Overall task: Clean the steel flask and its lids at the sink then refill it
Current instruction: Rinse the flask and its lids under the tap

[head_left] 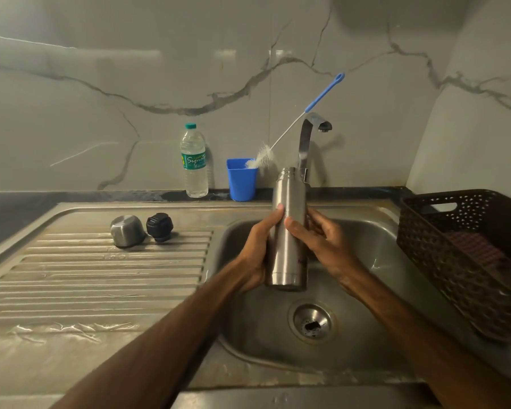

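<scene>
- the tall cylindrical brushed-steel flask (pixel 288 231) is standing upright over the stainless sink basin (pixel 381 290), mouth open, so any runoff is falling into the basin.
- the left hand (pixel 260 252) is gripping the lower body, fingers curled round it.
- the right hand (pixel 322 243) is clamping the middle, thumb across the front, probably steadying the flask for rubbing.
- the domed steel cup lid (pixel 127 230) and the black plastic stopper (pixel 160 227) are lying side by side on the ribbed drainboard (pixel 86 270), clear of the wash.
- the blue-handled bottle brush (pixel 307 113) is leaning in the blue plastic cup (pixel 241 184), close behind the basin.
</scene>
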### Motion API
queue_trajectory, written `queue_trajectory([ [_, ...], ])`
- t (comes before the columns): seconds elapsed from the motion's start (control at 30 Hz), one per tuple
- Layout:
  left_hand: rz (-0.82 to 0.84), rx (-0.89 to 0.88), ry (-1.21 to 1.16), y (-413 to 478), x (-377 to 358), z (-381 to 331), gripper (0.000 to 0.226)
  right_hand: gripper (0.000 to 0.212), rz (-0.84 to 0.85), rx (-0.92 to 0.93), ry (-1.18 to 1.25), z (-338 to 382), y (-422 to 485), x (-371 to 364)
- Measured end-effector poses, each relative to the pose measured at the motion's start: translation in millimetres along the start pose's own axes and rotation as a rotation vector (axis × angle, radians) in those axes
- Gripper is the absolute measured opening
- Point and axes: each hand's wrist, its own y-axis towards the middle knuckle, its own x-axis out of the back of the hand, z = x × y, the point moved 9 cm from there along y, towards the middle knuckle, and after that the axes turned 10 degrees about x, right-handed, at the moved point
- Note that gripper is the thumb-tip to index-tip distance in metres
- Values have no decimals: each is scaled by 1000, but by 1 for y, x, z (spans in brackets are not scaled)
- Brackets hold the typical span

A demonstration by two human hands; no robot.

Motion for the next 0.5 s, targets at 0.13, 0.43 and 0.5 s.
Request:
queue_trajectory([
  [0.13,-2,51,-159,2,6,2,63,60,-19,-3,-26,3,4,6],
  [0.43,-56,57,-160,6,8,10,62,56,44,37,-98,0,9,13],
  [0.5,-19,54,-210,7,3,12,62,36,-75,134,-274,15,13,35],
])
